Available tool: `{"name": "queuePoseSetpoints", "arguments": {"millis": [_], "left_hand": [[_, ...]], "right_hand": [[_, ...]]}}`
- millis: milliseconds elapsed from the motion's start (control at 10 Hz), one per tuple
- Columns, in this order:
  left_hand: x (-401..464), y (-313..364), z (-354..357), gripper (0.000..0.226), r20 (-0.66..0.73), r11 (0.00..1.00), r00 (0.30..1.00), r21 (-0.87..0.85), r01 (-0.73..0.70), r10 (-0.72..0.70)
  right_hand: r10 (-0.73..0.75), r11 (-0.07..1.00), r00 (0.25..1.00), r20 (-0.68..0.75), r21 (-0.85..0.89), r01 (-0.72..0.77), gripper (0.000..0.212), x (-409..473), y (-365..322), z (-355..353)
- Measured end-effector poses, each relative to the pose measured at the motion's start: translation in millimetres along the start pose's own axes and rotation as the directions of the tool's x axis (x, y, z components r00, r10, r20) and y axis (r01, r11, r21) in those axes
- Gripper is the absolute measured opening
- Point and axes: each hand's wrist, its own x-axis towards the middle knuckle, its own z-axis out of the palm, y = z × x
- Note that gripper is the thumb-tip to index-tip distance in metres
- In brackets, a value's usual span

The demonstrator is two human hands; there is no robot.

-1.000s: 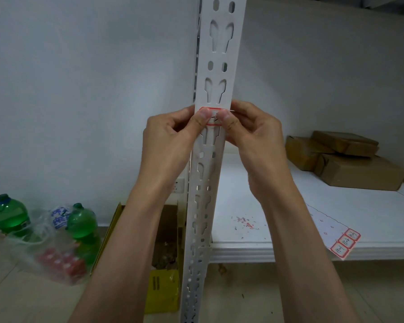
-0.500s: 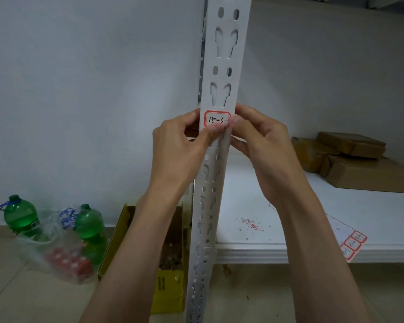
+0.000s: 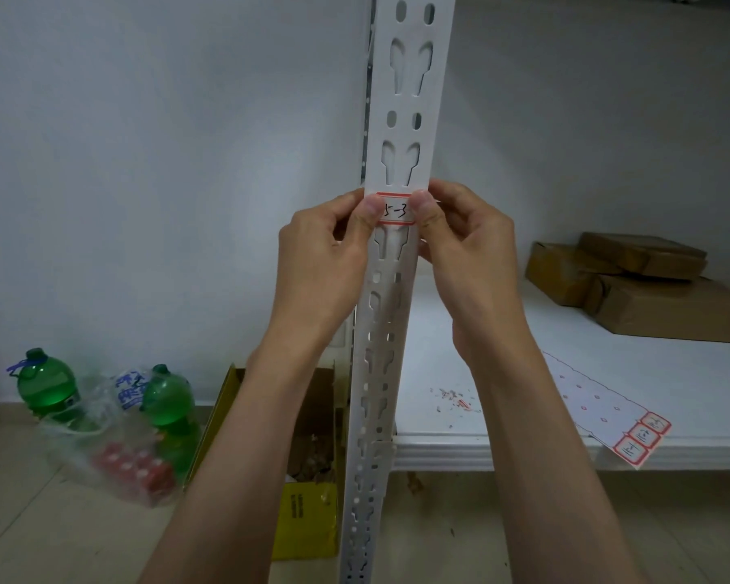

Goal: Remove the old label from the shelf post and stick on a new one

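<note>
- Label (image 3: 395, 209) on shelf post (image 3: 401, 255) face, just below keyhole slots.
- My left hand (image 3: 325, 263) & right hand (image 3: 466, 246): thumbs press label ends, fingers curled behind post.
- Judged thin, light, floppy paper; handle by edges, rub flat.

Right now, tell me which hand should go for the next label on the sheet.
Right. The label sheet lies on the shelf below and outward of the right hand, on that side of the post. The left hand would have to cross the post; it could probably keep its thumb on the label.
</note>
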Motion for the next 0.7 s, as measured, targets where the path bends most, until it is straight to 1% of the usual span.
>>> {"name": "queuePoseSetpoints", "arguments": {"millis": [100, 200, 400, 500, 600, 700], "left_hand": [[0, 0, -2, 0.042, 0.05, 1.0, 0.999, -0.008, 0.012, -0.012], [0, 0, -2, 0.041, 0.057, 1.0, 0.998, -0.006, -0.01, 0.01], [0, 2, 13, 0.032, -0.055, 0.993, 0.996, 0.104, -0.059, 0.065], [0, 0, 16, 0.029, -0.084, 0.992, 0.993, 0.099, -0.076, 0.085], [-1, -5, 10, 0.033, -0.054, 0.997, 0.997, -0.048, -0.063, 0.061], [-1, -11, 1, 0.04, 0.007, 0.993, 1.0, -0.117, -0.03, 0.031]], "right_hand": [[0.025, 0.999, 0.996, 0.084, 0.031, -0.028, 0.029, -1, 0, -7], [0.018, 1.0, 0.996, 0.086, 0.013, -0.019, 0.03, -1, -1, -6], [-0.017, 0.997, 0.999, -0.031, -0.074, 0.014, 0.027, 0, 2, 17], [-0.045, 0.996, 0.996, -0.08, -0.077, 0.039, 0.025, -2, 4, 21], [-0.025, 0.999, 0.998, -0.061, -0.043, 0.023, 0.025, -5, 2, 15], [0.001, 1.0, 1.0, 0.011, 0.019, -0.001, 0.034, -9, -2, 2]]}}
